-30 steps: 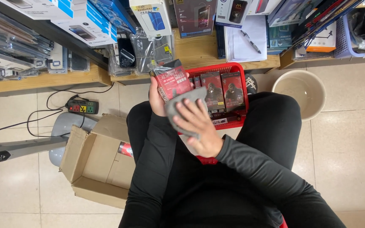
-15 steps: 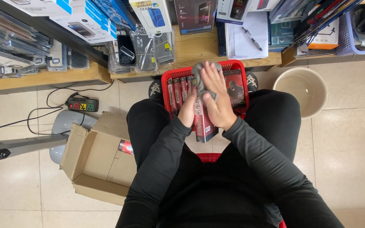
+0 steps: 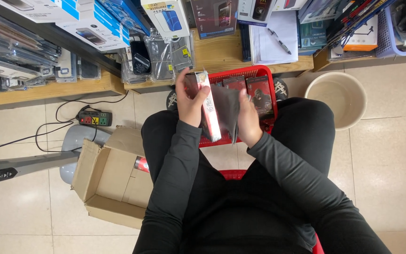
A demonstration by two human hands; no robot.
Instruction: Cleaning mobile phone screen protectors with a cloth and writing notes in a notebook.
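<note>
Two hands are raised over the red basket: a slim boxed package is gripped on edge by the left hand, a grey cloth pressed against it by the right hand, seemingly for wiping. Left of the basket, an open cardboard box is seen; right, a beige bucket.

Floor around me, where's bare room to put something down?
Bare tile lies right of the beige bucket, and at lower left below the cardboard box. The wooden shelf and red basket are crowded.
</note>
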